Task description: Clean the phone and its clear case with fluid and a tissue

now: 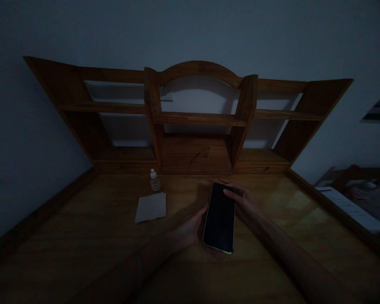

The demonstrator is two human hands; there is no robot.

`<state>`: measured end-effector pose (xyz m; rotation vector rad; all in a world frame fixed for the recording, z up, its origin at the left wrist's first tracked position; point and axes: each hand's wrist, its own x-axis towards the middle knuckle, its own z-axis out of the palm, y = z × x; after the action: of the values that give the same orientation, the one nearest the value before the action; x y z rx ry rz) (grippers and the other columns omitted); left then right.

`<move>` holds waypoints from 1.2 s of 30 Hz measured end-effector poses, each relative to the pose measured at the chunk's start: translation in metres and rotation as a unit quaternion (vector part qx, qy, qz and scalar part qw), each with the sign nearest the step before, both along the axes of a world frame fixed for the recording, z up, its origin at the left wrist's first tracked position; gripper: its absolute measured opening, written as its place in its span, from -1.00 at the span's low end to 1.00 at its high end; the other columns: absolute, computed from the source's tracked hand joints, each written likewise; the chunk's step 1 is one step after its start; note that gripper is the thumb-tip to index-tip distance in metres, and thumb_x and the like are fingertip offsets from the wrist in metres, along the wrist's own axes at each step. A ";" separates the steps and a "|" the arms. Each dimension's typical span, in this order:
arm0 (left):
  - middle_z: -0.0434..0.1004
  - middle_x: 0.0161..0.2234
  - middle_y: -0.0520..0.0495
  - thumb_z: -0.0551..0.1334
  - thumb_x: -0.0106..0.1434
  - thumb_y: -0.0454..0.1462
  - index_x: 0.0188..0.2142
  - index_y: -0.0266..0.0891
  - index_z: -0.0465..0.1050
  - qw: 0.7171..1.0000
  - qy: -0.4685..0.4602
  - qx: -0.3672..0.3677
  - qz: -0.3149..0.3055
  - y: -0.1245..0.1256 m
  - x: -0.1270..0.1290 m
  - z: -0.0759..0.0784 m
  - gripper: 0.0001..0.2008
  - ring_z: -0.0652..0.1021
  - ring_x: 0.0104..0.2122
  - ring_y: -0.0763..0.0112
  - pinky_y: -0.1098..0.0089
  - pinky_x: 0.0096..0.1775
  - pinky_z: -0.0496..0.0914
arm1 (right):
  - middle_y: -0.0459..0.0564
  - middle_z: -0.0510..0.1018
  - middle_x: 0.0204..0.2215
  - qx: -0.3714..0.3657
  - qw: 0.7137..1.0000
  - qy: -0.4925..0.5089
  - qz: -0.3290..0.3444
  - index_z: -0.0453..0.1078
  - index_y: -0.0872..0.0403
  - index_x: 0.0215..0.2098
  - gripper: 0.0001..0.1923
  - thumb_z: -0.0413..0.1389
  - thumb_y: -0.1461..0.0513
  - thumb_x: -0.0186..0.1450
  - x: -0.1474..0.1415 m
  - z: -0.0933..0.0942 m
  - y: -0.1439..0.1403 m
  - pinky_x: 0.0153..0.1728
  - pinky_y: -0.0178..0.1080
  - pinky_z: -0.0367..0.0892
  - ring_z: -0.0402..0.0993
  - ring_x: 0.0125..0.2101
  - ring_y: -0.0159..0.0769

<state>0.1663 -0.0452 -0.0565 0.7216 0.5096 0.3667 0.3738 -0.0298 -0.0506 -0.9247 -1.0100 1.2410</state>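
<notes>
Dimly lit: the room is dark, so fine detail is hard for me to make out
Left hand: my left hand (190, 230) is curled around the left edge and underside of the phone, thumb along its side, fingers closed on it from below
Right hand: my right hand (242, 200) comes in from the right, fingers loosely bent, fingertips resting on the top right corner of the phone; I cannot tell whether they pinch it or only touch it
Phone: the phone (220, 217) is dark-screened, face up, long side running away from me, held between both my hands just above the worktop, near its middle
Cloth: a pale square cloth (151, 207) lies flat on the worktop, left of the phone and apart from it
Bottle: a small bottle (155, 180) with a white cap stands upright just behind the cloth, close to the back shelf
Worktop: the wooden worktop (82, 228) has a raised edge on both sides
Shelf unit: a wooden shelf unit (198, 118) with an arched centre stands along the back against the wall
</notes>
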 end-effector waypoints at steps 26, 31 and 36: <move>0.35 0.16 -0.33 0.01 0.37 0.02 0.21 -0.22 0.26 0.999 -0.024 0.025 0.024 0.003 0.001 -0.014 -0.46 0.50 -0.04 -0.12 0.06 -0.38 0.50 | -0.11 0.58 -0.25 0.035 0.995 -0.086 -0.036 0.45 -0.10 -0.08 -0.54 0.41 0.16 0.07 -0.004 0.021 -0.019 -0.26 -0.24 0.40 0.50 -0.26 -0.24; 0.37 0.13 -0.33 -0.02 0.38 0.00 0.16 -0.25 0.29 0.998 -0.007 0.022 0.061 -0.001 0.004 -0.005 -0.49 0.54 -0.12 0.01 0.12 -0.38 0.51 | -0.11 0.56 -0.15 0.060 0.993 -0.099 -0.025 0.41 -0.13 -0.02 -0.48 0.41 0.19 0.07 -0.006 0.021 -0.020 -0.20 -0.24 0.41 0.48 -0.17 -0.23; 0.40 0.10 -0.37 -0.04 0.38 0.00 0.18 -0.31 0.28 0.994 0.026 0.005 0.110 -0.006 0.010 -0.002 -0.44 0.56 -0.17 0.00 0.10 -0.41 0.51 | -0.10 0.57 -0.10 0.045 0.998 -0.051 -0.012 0.39 -0.14 0.01 -0.48 0.38 0.16 0.10 -0.013 0.023 -0.024 -0.18 -0.20 0.44 0.50 -0.14 -0.20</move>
<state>0.1759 -0.0509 -0.0588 0.6877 0.6388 0.5570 0.3605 -0.0534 -0.0278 -0.9339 -1.1229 1.1288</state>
